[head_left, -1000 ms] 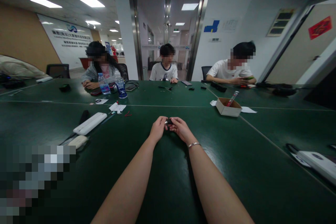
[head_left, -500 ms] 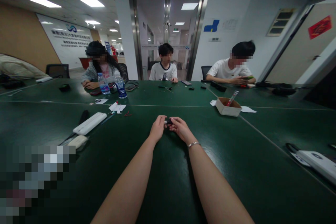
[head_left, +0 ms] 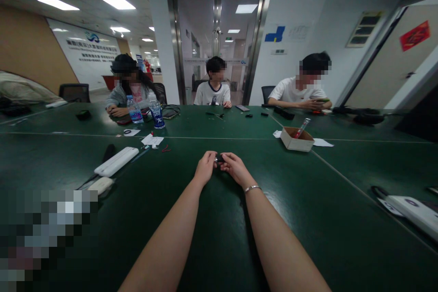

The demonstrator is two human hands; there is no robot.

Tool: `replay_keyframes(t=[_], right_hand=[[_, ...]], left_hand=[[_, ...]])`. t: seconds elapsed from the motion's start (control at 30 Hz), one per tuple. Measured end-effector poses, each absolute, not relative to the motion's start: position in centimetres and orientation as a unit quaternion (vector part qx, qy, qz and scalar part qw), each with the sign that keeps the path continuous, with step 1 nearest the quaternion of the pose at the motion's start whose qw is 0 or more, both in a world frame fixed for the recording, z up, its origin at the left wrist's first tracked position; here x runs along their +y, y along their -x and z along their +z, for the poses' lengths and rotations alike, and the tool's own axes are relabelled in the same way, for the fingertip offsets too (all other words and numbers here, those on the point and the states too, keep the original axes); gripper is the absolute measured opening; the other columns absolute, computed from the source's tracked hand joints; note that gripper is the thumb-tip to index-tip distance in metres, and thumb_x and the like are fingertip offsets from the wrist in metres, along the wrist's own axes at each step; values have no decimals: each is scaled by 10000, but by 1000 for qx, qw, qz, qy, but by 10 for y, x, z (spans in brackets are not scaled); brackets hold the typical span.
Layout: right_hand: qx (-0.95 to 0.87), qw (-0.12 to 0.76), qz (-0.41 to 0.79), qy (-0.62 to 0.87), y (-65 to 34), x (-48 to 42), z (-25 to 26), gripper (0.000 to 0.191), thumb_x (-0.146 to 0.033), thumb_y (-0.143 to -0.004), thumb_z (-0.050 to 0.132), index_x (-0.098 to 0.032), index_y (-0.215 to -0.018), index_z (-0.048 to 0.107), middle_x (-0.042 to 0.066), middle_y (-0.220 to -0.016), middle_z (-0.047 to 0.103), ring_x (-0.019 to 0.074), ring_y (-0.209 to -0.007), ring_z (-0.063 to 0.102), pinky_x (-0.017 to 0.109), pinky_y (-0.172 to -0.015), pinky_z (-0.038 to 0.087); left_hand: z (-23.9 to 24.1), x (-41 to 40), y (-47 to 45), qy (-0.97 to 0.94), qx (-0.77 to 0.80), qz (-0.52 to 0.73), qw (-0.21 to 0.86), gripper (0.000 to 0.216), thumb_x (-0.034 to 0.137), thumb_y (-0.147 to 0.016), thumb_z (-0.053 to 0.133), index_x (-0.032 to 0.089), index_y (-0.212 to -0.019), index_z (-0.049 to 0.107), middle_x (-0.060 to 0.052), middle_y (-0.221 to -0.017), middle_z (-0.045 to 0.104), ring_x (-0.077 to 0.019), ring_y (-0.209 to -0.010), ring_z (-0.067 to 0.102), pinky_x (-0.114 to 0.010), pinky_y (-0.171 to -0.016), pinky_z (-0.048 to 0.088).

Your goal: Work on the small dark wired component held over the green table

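Observation:
Over the middle of the dark green table [head_left: 219, 219], both my hands meet around a small black object with a shiny metal end [head_left: 219, 159]. Its kind is too small to make out. My left hand [head_left: 205, 167] has its fingers closed at the metal end. From the other side, my right hand [head_left: 236, 169] pinches the black part between thumb and fingers. The fingers partly cover the object. A silver bracelet circles my right wrist.
To the left lie a white power bank-like block [head_left: 116, 162] and scraps of paper [head_left: 152, 140]. Two bottles [head_left: 157, 114] stand farther back. A small open box [head_left: 297, 141] holding a clear tube is at the right. Three people sit across the table.
Almost nothing differs. Both hands keep their hold on the small black object, and the whole view has shifted very slightly.

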State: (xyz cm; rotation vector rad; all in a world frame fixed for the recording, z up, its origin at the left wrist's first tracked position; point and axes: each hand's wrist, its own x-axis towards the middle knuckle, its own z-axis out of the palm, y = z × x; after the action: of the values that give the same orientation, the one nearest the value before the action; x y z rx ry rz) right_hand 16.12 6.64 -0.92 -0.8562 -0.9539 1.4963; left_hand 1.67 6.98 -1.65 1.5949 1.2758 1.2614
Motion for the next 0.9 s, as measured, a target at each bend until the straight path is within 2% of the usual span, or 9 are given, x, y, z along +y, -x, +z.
replay_keyframes(t=[0.17, 0.3, 0.43, 0.6, 0.7, 0.8, 0.9], right_hand=[[-408, 551, 633, 361, -162, 66, -10, 297, -335, -682, 799, -168, -871, 642, 13, -683, 654, 102, -568, 616, 221, -553, 528], [-406, 554, 633, 358, -162, 66, -10, 286, -326, -678, 800, -167, -858, 645, 7, -662, 647, 98, -554, 610, 216, -546, 526], [-405, 554, 631, 362, -161, 66, -9, 275, -313, -679, 800, -171, -859, 649, 6, -671, 647, 100, -561, 616, 220, -549, 531], [-408, 554, 630, 359, -161, 66, -9, 287, -327, -673, 802, -171, -856, 644, 5, -669, 649, 102, -556, 616, 222, -544, 529], [-407, 553, 632, 358, -161, 65, -9, 310, -334, -662, 808, -167, -863, 643, 11, -674, 655, 100, -558, 614, 220, -548, 529], [-408, 555, 632, 354, -161, 65, -9, 307, -332, -663, 808, -166, -860, 643, 8, -671, 651, 95, -550, 606, 219, -547, 527], [-407, 555, 633, 355, -162, 66, -10, 289, -323, -669, 806, -171, -852, 641, -1, -656, 641, 98, -545, 605, 224, -543, 526]], left_hand=[[-13, 68, -17, -622, 498, 491, 353, 238, 283, -871, 453, 223, -1049, 599, -3, -791, 617, -146, -763, 585, -267, -720, 438], [-13, 68, -17, -623, 505, 472, 367, 277, 343, -908, 385, 221, -1037, 598, 12, -670, 575, -149, -667, 563, -278, -688, 439], [-15, 69, -16, -631, 492, 484, 354, 245, 278, -859, 482, 221, -1067, 598, -14, -820, 620, -151, -773, 582, -276, -746, 448], [-15, 68, -16, -632, 497, 467, 367, 289, 347, -915, 373, 230, -1058, 595, 5, -724, 583, -141, -689, 557, -259, -663, 433], [-16, 69, -16, -632, 494, 472, 365, 257, 301, -885, 431, 235, -1079, 587, -3, -802, 608, -141, -743, 573, -256, -683, 436], [-18, 71, -17, -627, 498, 473, 368, 267, 327, -900, 405, 232, -1065, 593, -4, -789, 613, -142, -717, 573, -265, -682, 444], [-17, 71, -17, -635, 493, 480, 350, 241, 267, -873, 451, 224, -1054, 604, -12, -843, 635, -145, -770, 589, -279, -756, 453]])
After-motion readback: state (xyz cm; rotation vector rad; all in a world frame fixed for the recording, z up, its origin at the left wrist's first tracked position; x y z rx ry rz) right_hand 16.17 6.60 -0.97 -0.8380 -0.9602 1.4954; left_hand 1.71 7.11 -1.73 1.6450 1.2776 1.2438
